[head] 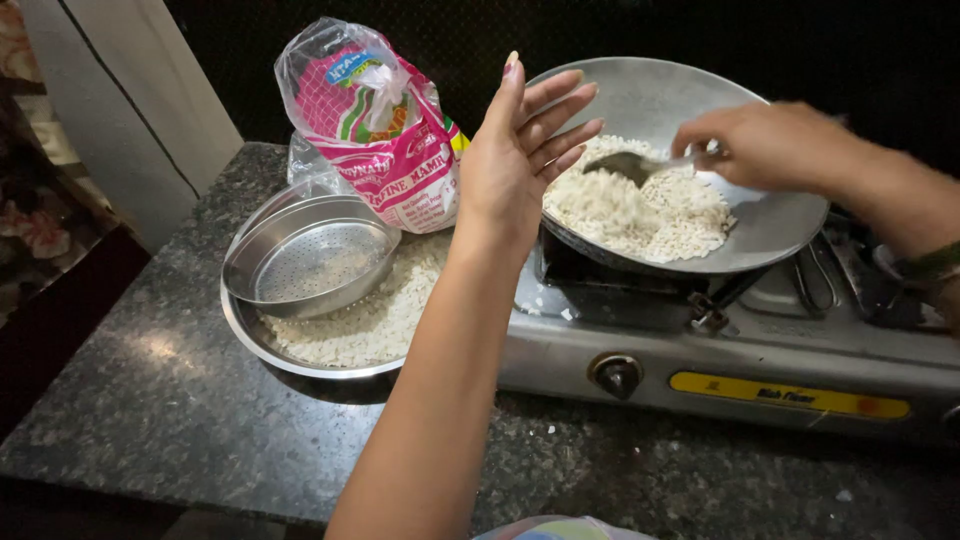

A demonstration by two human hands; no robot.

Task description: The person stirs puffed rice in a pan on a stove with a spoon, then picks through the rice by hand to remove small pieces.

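I count two bare hands, the left hand (515, 165) at centre and the right hand (775, 145) at upper right. I see one grey metal wok (780, 225), one steel spoon (630, 163), one perforated steel sieve bowl (312, 255), one wide steel plate (250, 330), one pink plastic packet (385, 135), and one steel gas stove (740, 365).

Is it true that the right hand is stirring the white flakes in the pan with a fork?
Not quite. In the head view the right hand stirs the white flakes in the pan with a spoon, not a fork. The rest is right.
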